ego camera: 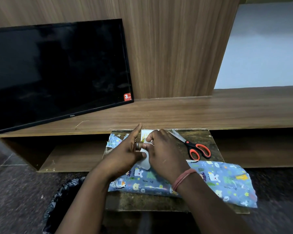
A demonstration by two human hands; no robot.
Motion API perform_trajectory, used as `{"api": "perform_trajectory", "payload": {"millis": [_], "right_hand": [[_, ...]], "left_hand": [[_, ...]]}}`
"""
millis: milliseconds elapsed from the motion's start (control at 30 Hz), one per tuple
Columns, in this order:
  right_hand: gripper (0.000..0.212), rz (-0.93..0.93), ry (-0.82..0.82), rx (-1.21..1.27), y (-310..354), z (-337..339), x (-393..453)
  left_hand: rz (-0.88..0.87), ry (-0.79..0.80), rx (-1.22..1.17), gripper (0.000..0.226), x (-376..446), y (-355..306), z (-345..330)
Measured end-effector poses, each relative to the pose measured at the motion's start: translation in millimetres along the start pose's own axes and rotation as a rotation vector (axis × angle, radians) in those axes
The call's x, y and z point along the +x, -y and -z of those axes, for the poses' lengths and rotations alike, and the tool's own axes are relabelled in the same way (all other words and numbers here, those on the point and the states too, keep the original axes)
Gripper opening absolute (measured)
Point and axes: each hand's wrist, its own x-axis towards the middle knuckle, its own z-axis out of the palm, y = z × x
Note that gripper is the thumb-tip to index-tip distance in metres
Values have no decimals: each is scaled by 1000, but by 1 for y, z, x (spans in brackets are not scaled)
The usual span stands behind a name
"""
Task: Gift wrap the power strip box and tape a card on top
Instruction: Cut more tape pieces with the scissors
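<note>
Pinching tape strip (145, 160): left hand (125, 154) and right hand (164, 152), above wrapped box (142, 181).

Dim indoor light — edges bowed, corners blurred.

- The wrapped box (142, 183), covered in blue animal-print paper, lies across the small dark surface (208, 146).
- The left hand (125, 152) is above the box's left part, forefinger straight and pointing away, thumb pressed against a pale strip (145, 162).
- The right hand (164, 149) pinches the same strip between thumb and curled fingers; what the strip is cannot be told.
- A white card (144, 133) with yellow marks shows just behind the hands.
- Scissors (193, 146) with red-and-black handles lie to the right, blades pointing away.
- A loose piece of wrapping paper (230, 183) spreads past the surface's right edge.
- A dark television (57, 73) leans on the wooden shelf (193, 112) behind.
</note>
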Motion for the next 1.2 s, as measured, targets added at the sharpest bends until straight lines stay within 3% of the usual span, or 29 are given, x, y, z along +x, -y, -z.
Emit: {"api": "perform_trajectory", "payload": {"millis": [233, 567, 733, 867, 967, 1200], "right_hand": [[24, 8, -10, -58, 10, -2, -4], [12, -41, -67, 38, 11, 1, 0], [29, -43, -72, 64, 11, 4, 2], [11, -55, -137, 71, 7, 1, 1], [21, 1, -202, 15, 2, -2, -2], [11, 117, -212, -103, -7, 5, 0]], "left_hand": [[-38, -39, 52, 100, -1, 1, -1], [-80, -97, 60, 99, -2, -2, -8], [-107, -108, 73, 102, -4, -4, -12], [-105, -110, 71, 100, 2, -3, -12], [-131, -145, -1, 98, 6, -7, -14], [-112, -133, -26, 96, 9, -8, -18]]}}
